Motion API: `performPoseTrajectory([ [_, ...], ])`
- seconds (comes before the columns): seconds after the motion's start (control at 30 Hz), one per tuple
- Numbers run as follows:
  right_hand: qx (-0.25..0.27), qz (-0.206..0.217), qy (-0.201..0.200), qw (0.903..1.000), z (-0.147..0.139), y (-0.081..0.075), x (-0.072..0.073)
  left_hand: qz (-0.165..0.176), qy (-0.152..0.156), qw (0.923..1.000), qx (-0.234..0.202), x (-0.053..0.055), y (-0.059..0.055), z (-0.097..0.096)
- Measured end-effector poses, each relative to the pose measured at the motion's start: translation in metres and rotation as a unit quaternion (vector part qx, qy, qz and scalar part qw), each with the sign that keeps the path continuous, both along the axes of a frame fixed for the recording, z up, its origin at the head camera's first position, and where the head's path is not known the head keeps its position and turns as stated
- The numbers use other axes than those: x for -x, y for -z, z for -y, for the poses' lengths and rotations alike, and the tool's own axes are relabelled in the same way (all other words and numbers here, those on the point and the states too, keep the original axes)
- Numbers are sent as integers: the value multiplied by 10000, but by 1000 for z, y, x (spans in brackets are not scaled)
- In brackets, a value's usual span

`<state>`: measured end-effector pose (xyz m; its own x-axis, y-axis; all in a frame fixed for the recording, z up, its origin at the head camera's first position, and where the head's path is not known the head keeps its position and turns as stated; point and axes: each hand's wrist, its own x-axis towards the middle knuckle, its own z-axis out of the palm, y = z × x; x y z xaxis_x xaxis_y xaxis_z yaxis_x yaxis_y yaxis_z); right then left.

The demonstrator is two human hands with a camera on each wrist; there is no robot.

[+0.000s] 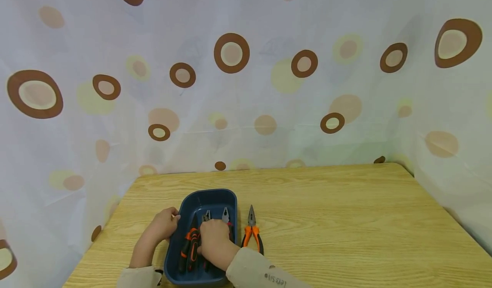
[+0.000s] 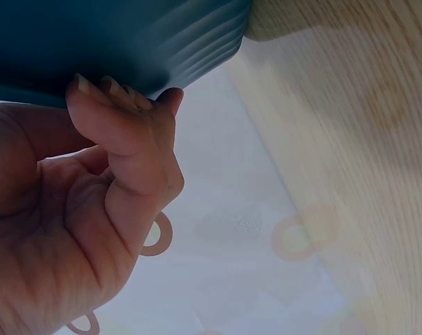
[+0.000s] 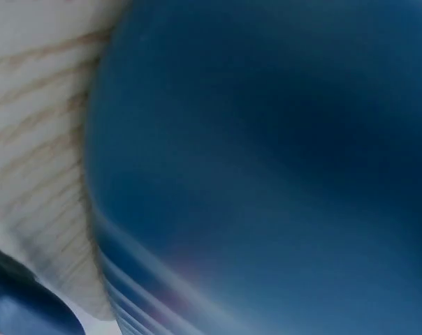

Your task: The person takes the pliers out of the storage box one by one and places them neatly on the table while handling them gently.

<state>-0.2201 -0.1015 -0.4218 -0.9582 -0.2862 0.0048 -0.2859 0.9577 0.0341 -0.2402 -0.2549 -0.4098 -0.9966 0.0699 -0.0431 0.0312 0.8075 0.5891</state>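
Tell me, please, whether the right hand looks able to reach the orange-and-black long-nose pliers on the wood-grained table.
Probably yes: the right hand is inside the dark-blue rectangular tray, and the pliers lie just outside it, to the right; it likely need only clear the rim.

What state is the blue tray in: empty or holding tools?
Holding tools: the head view shows several pliers inside the tray, with the right hand among them. It hides some, so their number cannot be told.
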Motion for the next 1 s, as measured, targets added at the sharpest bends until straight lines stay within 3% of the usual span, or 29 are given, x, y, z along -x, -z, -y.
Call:
performPoseTrajectory([
  [0.33,1165,717,73,9906,-16,-3,2,-109,53,9999,13,0,-1,-1],
  [0.6,1805,441,24,9826,-26,-5,-2,-79,69,9999,74,-2,-2,-2],
  [0.73,2292,339,-147,9727,-31,-4,-2,-58,44,9999,73,-2,-1,-2],
  [1.0,3319,395,-255,9421,-42,-8,-4,-73,57,9999,60,-1,-1,-2],
])
